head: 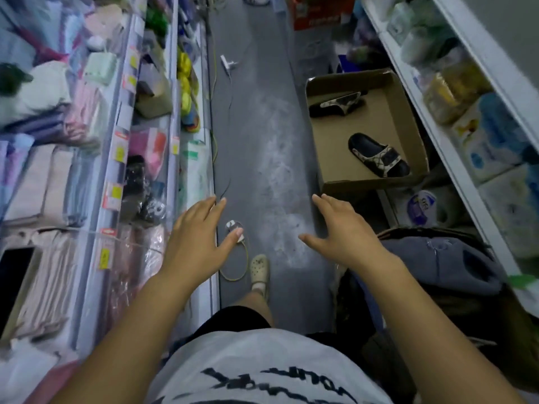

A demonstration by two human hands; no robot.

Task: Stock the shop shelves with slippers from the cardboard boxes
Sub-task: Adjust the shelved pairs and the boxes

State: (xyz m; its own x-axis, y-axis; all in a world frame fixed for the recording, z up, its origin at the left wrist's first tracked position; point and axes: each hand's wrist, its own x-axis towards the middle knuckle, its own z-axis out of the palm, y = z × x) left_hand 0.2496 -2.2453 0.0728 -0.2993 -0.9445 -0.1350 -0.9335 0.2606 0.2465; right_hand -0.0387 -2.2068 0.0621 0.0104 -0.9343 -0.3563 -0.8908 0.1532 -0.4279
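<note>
Black print on the shirt (262, 380) and the shelf tags (119, 153) are too blurred to read. The left hand (198, 237) and right hand (344, 231) hover spread and empty over the floor (262, 141). In the box (335, 141), the near slipper (379, 156) slants toe toward the right shelf (446, 158); the far slipper (338, 104) seems tipped sideways.

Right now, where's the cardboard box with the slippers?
Head view, right side: the cardboard box sits low beside the right shelving, just beyond the right hand.
</note>
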